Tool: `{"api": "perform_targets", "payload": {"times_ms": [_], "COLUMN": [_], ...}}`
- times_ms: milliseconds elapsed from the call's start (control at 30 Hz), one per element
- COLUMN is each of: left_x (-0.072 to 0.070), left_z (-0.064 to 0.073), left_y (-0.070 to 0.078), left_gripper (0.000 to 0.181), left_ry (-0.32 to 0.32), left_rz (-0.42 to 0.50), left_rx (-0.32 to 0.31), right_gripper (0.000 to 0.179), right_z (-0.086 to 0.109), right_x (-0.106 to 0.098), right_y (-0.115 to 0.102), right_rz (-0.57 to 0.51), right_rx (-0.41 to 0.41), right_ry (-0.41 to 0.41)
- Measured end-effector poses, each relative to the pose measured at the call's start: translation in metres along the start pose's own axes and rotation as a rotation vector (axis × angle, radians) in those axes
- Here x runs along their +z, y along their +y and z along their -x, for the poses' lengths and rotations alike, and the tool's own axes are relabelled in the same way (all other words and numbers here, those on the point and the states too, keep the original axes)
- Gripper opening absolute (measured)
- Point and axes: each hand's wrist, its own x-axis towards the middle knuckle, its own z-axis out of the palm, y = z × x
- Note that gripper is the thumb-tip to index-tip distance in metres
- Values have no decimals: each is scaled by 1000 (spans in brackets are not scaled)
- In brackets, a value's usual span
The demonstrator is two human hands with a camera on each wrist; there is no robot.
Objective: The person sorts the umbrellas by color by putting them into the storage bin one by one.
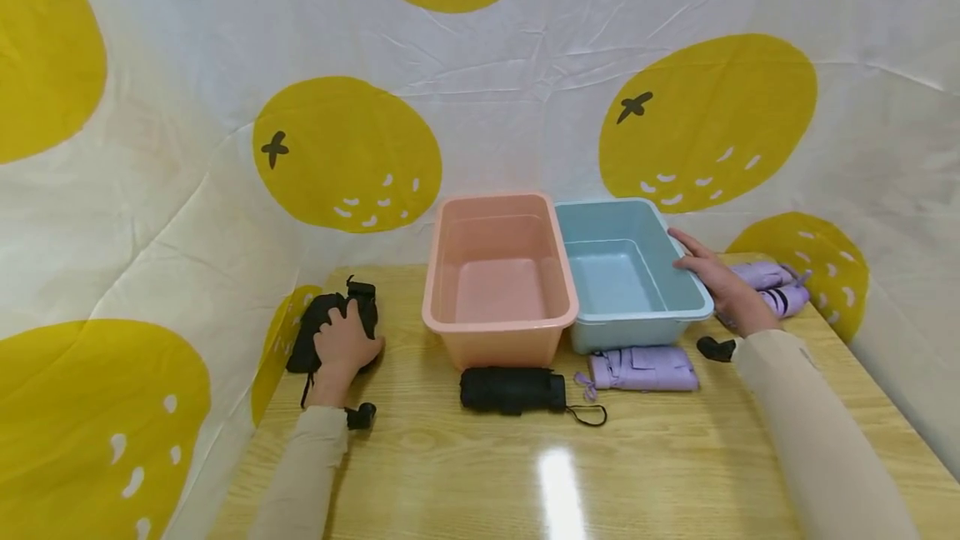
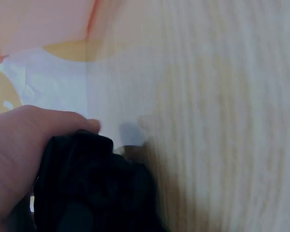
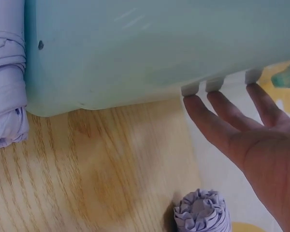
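Our left arm stretched forward, left hand (image 1: 345, 347) palm down, thumb hooked round black umbrella (image 1: 309, 338) at left end of surface (image 1: 420, 465). Our right hand (image 1: 723, 286) reaches out, fingers straight, spread, touching blue bin (image 1: 611, 273) on right side. Left fingertips hidden; black cloth dark, blurred up close. Right hand partly covers lilac umbrellas (image 1: 783, 300).

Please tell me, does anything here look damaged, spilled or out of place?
One thing: in the right wrist view, a dark spot marks the outside of the blue bin, near the lilac umbrella. The surface around it is pale, so it looks odd; dirt or damage, I cannot tell. No spill shows.
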Motion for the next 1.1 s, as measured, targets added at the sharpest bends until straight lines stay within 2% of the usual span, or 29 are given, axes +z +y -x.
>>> {"api": "perform_targets", "payload": {"times_ms": [200, 367, 467, 633, 767, 900, 1000, 1100], "left_x": [-2, -4, -3, 1, 3, 3, 0, -4], "left_z": [-7, -9, -6, -3, -8, -14, -15, -13], "left_y": [0, -5, -13, -20, -19, -16, -13, -12], "left_gripper": [99, 92, 92, 96, 94, 94, 94, 93], "left_ry": [-37, -67, -104, -161, -148, -145, -136, -120], "left_rz": [75, 110, 153, 191, 191, 208, 226, 251], "left_rx": [31, 67, 72, 48, 9, -12, -23, -25], "right_gripper": [69, 71, 71, 70, 69, 70, 70, 69], "right_z": [4, -1, -5, -4, -1, 1, 1, 1], "right_x": [2, 2, 5, 5, 4, 2, 0, -1], "right_y": [-4, -4, -2, 1, 1, 2, 1, 3], "right_rz": [70, 19, -6, 52, 73, 26, -12, 5], "right_rx": [23, 33, 40, 44, 45, 37, 21, 19], "right_ry": [19, 4, 3, 3, 1, 13, 16, 17]}}
